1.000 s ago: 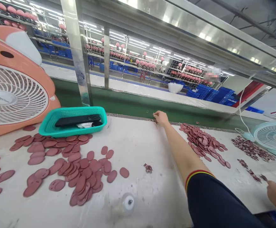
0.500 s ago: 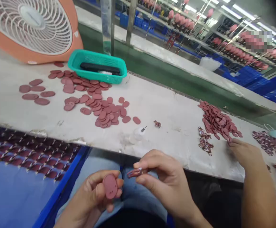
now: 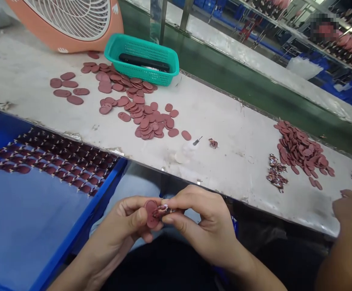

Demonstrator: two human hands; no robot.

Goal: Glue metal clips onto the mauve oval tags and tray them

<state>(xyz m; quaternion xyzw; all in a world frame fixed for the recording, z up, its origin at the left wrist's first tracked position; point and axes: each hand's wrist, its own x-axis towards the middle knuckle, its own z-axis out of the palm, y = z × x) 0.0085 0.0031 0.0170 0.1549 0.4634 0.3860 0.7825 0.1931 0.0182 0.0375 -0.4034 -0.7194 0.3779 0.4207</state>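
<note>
My left hand (image 3: 130, 222) pinches a reddish-brown oval disc (image 3: 151, 207) with small holes near its lower end. Between the thumb and fingers of my right hand (image 3: 203, 222) is a small painted figure piece (image 3: 163, 209), brown with white and dark spots. The piece meets the disc's face over the lap; whether it is seated in the holes is hidden by the fingers. Beyond the hands lies a loose heap of similar oval discs (image 3: 147, 121). A single small figure piece (image 3: 213, 142) rests on the table (image 3: 224, 173) near a dark thin-tipped nozzle (image 3: 197, 141).
At left, a blue bin (image 3: 27, 218) holds rows of assembled pieces (image 3: 70, 165). A green basket (image 3: 142, 79) and an orange fan (image 3: 73, 24) stand at the back. Right are another disc heap (image 3: 303, 149), figure pieces (image 3: 276, 173) and a co-worker's hand (image 3: 351, 210).
My right hand has brought the figure piece left against the disc in my left hand. The view has shifted, and the co-worker's hand has moved right, away from the disc heap.
</note>
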